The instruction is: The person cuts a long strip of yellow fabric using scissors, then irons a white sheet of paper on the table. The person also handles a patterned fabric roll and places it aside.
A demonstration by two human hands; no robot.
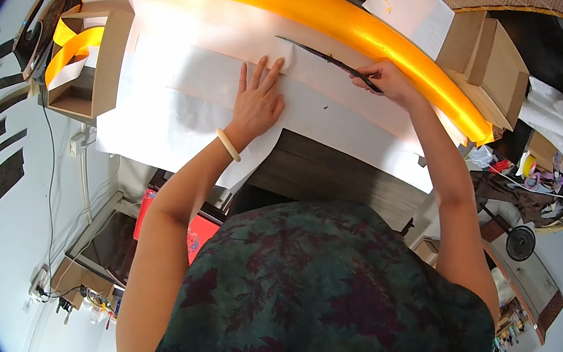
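Gripping the handles of the black scissors (331, 60), the right hand (391, 83) is closed around them at the left hand's three o'clock; the blades point to ten o'clock, nearly together. The left hand (259, 106) lies open, fingers apart, flat on white paper (169, 141). From the scissors, a shiny yellow roll (346, 19) lies at one o'clock.

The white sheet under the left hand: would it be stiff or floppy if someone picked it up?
The white sheet would probably be floppy, since its near edge looks thin and curves. It is likely light for its size, being broad yet thin-looking. Pushed sideways, it might slide or buckle, though the left hand rests spread on it.
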